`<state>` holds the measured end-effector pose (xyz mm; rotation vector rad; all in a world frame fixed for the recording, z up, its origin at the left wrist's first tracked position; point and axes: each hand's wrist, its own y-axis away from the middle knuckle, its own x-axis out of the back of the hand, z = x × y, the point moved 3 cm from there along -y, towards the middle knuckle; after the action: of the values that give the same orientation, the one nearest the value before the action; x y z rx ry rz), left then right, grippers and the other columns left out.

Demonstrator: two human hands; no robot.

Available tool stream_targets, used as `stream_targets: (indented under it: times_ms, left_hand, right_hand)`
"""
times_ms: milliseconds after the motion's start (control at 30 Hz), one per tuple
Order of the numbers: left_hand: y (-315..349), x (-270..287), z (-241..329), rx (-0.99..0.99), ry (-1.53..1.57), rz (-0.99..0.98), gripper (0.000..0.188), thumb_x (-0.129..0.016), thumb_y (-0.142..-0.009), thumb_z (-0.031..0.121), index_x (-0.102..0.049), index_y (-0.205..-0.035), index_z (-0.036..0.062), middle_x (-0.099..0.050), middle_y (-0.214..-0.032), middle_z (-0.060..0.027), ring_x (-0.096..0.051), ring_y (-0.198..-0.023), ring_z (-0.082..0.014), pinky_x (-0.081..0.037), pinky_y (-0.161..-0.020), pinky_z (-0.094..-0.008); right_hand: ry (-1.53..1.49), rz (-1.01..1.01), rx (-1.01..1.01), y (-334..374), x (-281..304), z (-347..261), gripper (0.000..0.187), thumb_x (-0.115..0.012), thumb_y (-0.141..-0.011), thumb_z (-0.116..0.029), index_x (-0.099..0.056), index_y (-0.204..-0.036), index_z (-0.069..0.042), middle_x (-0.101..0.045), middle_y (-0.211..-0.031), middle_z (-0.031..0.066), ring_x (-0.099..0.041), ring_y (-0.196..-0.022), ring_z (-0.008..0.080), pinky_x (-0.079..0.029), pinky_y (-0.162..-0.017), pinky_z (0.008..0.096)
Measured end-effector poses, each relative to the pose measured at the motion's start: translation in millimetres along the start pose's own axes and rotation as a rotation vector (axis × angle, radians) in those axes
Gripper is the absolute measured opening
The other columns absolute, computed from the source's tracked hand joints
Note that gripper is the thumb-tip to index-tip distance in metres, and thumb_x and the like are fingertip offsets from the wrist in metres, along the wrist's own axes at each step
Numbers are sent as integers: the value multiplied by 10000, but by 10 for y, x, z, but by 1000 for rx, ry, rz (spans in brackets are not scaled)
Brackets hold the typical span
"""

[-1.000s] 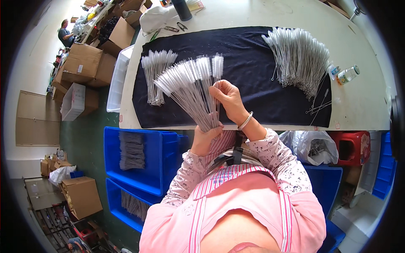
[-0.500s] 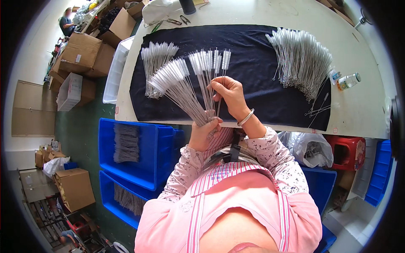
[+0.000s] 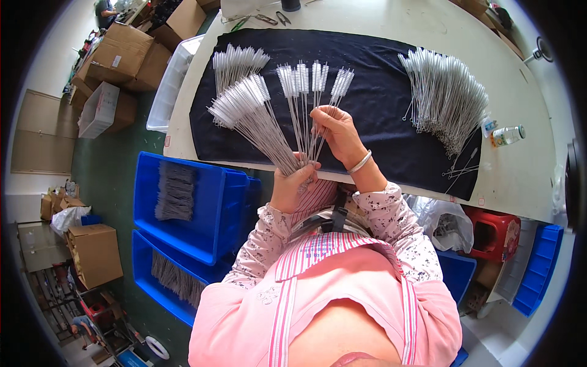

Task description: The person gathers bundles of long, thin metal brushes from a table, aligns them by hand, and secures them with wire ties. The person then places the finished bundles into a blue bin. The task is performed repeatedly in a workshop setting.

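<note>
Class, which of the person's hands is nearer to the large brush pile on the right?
Right. The right hand is left of the large brush pile, across dark cloth; the left hand is farther left and lower in the picture.

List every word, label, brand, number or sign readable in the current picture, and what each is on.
Nothing reads clearly enough to quote.
Striped apron: blue lettering, too blurred.
Upper-left cardboard box: white label, too small.
Table: small red-edged stickers near its edge, too small.
Clear jar: coloured label, too blurred.
</note>
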<state>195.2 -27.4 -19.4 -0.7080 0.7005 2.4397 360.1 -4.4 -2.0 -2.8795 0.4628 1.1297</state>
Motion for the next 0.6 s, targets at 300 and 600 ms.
stream_targets:
  times_ms: [300,600]
  left_hand:
    - [-16,60,-20,-57,-15,-17,277,-621,-835,-15,-480,-1062,57,-642,-948,-181,-611,-705,-170,-467,-495,-257]
    - [10,79,-24,-118,-62,57,311,-642,-815,-34,-472,-1061,50,-654,-908,-157,-615,-684,-160,-468,-489,-251]
  right_hand:
    - [-83,-80,-18,4,-72,25,156,-697,-842,-107,-592,-949,-61,-578,-739,-11,-570,-680,78,-491,-635,229]
    - [46,-29,-105,25,-112,9,245,-727,-810,-105,-613,-1015,-33,-581,-727,-24,-561,-617,70,-502,-615,242]
